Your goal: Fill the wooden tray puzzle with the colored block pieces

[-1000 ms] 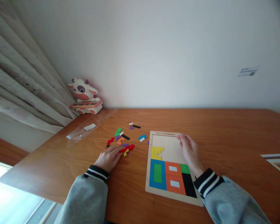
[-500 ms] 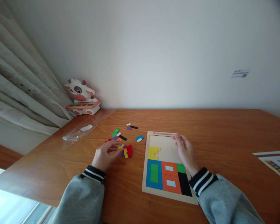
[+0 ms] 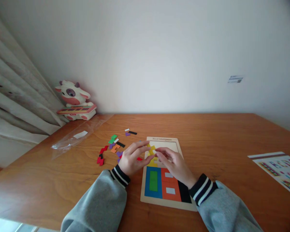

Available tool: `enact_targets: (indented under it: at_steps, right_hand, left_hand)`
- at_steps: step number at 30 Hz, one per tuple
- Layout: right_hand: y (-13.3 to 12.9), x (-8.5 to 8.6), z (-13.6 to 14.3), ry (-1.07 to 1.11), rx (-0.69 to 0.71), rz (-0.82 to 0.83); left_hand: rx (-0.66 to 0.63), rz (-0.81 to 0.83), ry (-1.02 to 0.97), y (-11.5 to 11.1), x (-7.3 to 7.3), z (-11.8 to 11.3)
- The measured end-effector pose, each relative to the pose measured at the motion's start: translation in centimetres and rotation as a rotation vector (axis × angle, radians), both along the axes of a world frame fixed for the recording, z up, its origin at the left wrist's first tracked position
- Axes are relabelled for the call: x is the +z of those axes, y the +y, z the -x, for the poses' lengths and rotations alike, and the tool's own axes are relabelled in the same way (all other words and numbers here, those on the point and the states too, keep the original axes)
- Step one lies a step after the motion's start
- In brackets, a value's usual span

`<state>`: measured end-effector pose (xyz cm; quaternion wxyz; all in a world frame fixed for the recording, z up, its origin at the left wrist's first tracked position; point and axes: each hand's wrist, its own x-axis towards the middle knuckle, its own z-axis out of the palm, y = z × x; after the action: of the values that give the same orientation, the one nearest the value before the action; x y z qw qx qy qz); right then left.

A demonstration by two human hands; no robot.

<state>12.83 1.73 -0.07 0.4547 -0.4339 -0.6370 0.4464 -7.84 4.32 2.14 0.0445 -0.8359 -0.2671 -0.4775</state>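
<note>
A wooden puzzle board (image 3: 168,202) lies on the table, its lower part filled with blue, green, orange, white and black pieces. Over its upper left area, a yellow puzzle piece (image 3: 151,149) is between the fingertips of both hands. My left hand (image 3: 135,157) holds it from the left, thumb and fingers closed in toward it. From the other side, my right hand (image 3: 175,164) has its thumb and forefinger pinched at the piece's right edge. Another yellow piece (image 3: 153,162) sits in the board just below, partly covered by the fingers.
Loose pieces are scattered left of the board, among them red (image 3: 101,160), orange (image 3: 115,148), green (image 3: 113,139) and black (image 3: 132,132) ones. A clear plastic bag (image 3: 72,138) and a cow toy with a keyboard (image 3: 74,101) are at back left. A printed sheet (image 3: 280,169) lies right.
My left hand has moved right from the loose pieces to the board, bringing a yellow piece. My right hand has left the board's upper right edge and come left to meet it. The view has shifted right.
</note>
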Motion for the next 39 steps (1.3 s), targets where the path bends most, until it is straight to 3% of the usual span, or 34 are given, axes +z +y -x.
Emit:
enact_targets:
  at_steps: [3,8,13,17,22,27,32,39]
  right_hand:
    - [-0.1,-0.4,0.3,0.166,0.078,0.133]
    - [0.2,-0.6,0.2,0.276,0.083,0.189]
    - [0.7,-0.1,-0.6,0.230,-0.004,0.128]
    - [0.7,0.6,-1.4,0.100,-0.002,0.082]
    - [0.6,0.2,-1.2,0.072,0.017,0.105]
    - [1.3,-0.7,-1.6,0.208,-0.129,0.137]
    - [1.5,-1.0,-2.7,-0.032,-0.156,0.016]
    - [1.1,-1.9,-2.1,-0.228,-0.091,-0.067]
  left_hand:
    - [-0.069,-0.006,-0.033,0.2,-0.6,-1.9]
    - [-0.080,0.118,-0.089,0.0,-1.5,-2.3]
    - [-0.120,0.388,-0.176,-0.5,-2.3,-2.0]
    - [-0.128,0.486,-0.155,-0.6,-2.6,-1.9]
    - [-0.183,0.453,-0.140,-0.5,-2.5,-2.2]
    - [-0.186,0.428,-0.028,-0.3,-2.4,-1.7]
    - [-0.156,0.300,0.224,0.6,-2.5,-0.3]
    - [-0.222,0.309,0.321,0.5,-2.9,-0.1]
